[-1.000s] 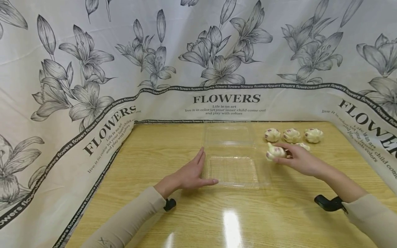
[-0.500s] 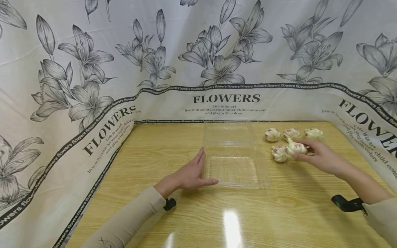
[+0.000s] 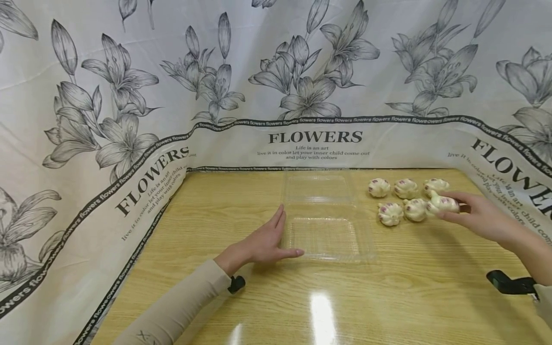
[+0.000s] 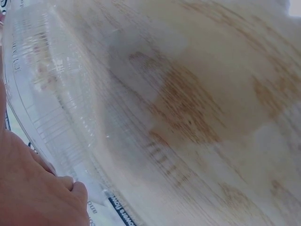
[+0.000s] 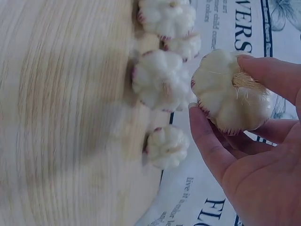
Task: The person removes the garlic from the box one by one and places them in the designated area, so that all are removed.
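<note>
In the head view my right hand (image 3: 485, 216) grips a cream garlic bulb (image 3: 442, 204) with purple streaks, at the right end of the front row. The right wrist view shows the root tuft of this garlic bulb (image 5: 218, 96) between thumb and fingers. Left of it sit two more garlic bulbs, one in the middle (image 3: 415, 210) and one at the left (image 3: 390, 214). My left hand (image 3: 263, 243) rests with straight fingers along the left edge of a clear plastic clamshell container (image 3: 366, 239). The container lies unfolded, its lid half (image 3: 319, 187) toward the back.
Behind the front row stand three garlic bulbs, at left (image 3: 379, 188), middle (image 3: 406, 189) and right (image 3: 434, 185). Everything lies on a wood-grain table (image 3: 276, 297). A flower-printed cloth (image 3: 233, 148) rises along its back and sides.
My right hand has moved rightward along the front row, from the left garlic bulb to the middle one, then to the right one. It has let go of the first two. My left hand stays still.
</note>
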{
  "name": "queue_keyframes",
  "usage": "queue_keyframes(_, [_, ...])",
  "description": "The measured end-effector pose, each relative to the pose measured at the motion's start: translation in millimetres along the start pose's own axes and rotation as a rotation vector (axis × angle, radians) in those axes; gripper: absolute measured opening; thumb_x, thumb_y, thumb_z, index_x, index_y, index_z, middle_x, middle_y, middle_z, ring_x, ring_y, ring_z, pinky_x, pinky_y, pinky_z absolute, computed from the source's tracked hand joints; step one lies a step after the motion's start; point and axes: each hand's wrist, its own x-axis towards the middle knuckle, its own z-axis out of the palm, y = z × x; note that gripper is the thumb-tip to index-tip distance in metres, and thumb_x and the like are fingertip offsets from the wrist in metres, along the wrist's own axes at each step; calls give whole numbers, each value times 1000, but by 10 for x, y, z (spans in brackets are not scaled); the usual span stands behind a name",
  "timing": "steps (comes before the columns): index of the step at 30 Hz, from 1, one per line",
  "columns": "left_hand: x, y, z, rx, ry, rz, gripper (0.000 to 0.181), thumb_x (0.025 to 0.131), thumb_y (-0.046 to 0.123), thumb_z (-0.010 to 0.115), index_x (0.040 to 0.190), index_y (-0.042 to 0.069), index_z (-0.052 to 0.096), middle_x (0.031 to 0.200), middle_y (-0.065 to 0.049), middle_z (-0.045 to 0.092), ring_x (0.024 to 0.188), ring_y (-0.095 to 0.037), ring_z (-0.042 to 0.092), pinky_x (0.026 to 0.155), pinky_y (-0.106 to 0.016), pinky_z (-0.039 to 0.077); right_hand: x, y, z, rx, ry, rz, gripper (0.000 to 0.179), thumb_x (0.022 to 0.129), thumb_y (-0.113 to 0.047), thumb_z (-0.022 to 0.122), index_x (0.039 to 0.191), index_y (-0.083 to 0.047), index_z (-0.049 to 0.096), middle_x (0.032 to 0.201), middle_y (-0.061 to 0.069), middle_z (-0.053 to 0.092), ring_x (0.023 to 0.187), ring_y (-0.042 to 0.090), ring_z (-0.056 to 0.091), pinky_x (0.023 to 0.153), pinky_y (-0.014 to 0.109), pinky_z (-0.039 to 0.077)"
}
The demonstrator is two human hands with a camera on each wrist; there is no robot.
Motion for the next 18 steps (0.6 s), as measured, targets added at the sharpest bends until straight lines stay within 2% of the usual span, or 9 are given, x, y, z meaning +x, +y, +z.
queue_keyframes(1, [1, -1, -1, -3, 0, 0, 124, 88, 82, 51, 162, 1, -8, 170, -18, -15, 156, -32, 10, 125, -38, 21, 0, 29, -17, -8, -2, 14, 68, 101, -23, 67, 146, 20, 37, 137, 44, 44, 116, 61, 52, 70, 17, 49])
queue_keyframes(4, [1, -2, 2, -3, -3, 1, 124, 88, 82, 51, 162, 1, -8, 170, -17, -16, 156, -32, 11, 125, -39, 21, -4, 114, -56, -24, -5, 49, 70, 102, -25, 66, 144, 22, 36, 137, 46, 42, 116, 65, 50, 76, 34, 57])
queue_keyframes(8, [2, -6, 9, 2, -7, -3, 124, 88, 82, 50, 162, 1, -8, 170, -17, -17, 156, -32, 11, 125, -38, 20, 1, 260, -94, -11, -23, 81, 71, 104, -24, 63, 143, 26, 31, 137, 50, 36, 119, 70, 44, 84, 57, 57])
queue_keyframes(10, [3, -6, 10, 1, -4, -2, 124, 88, 82, 50, 162, 1, -8, 170, -17, -16, 156, -32, 11, 125, -38, 21, 9, 341, -106, -26, -20, 94, 71, 104, -24, 63, 142, 27, 31, 136, 50, 37, 118, 69, 45, 79, 47, 59])
queue_keyframes(12, [4, -5, 8, 2, -2, -2, 124, 88, 82, 50, 162, 1, -8, 170, -17, -16, 156, -32, 11, 125, -38, 22, 15, 423, -124, -34, -26, 95, 70, 104, -22, 63, 140, 29, 32, 133, 51, 38, 115, 69, 46, 77, 43, 59])
queue_keyframes(13, [3, -4, 7, 2, -2, -1, 124, 89, 82, 50, 162, 1, -8, 170, -17, -15, 156, -32, 11, 125, -39, 22, 22, 463, -130, -43, -27, 98, 69, 104, -22, 63, 139, 29, 32, 132, 50, 40, 114, 68, 47, 74, 35, 57])
queue_keyframes(16, [3, -1, 4, 3, -2, 1, 124, 89, 82, 50, 162, 1, -8, 170, -18, -15, 156, -32, 11, 125, -38, 21, 46, 562, -148, -60, -26, 92, 66, 102, -19, 64, 136, 30, 36, 129, 51, 41, 112, 65, 48, 69, 22, 50])
queue_keyframes(18, [2, 0, 0, 5, -2, 3, 124, 89, 82, 51, 162, 0, -8, 170, -18, -15, 156, -32, 11, 125, -38, 21, 68, 612, -150, -65, -31, 90, 65, 102, -18, 64, 135, 30, 36, 130, 51, 41, 113, 65, 47, 69, 22, 49])
